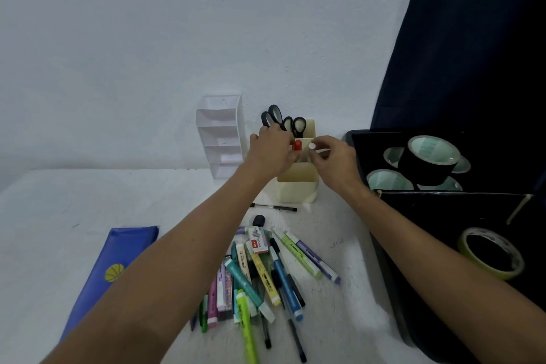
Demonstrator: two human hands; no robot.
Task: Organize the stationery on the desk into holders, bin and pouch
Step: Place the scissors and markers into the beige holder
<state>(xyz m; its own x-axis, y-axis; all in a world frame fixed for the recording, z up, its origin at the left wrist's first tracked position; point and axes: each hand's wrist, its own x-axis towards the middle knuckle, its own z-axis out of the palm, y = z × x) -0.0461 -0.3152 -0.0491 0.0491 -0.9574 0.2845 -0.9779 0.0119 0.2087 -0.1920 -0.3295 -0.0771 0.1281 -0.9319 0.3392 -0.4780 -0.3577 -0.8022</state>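
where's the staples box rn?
Head view: the staples box lies atop the highlighter pile at desk centre, just below the black pen, between both forearms.

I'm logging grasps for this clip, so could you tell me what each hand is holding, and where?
The left hand pinches a small red item by its lower end; the right hand holds a small white item at its fingertips. What they are cannot be told.
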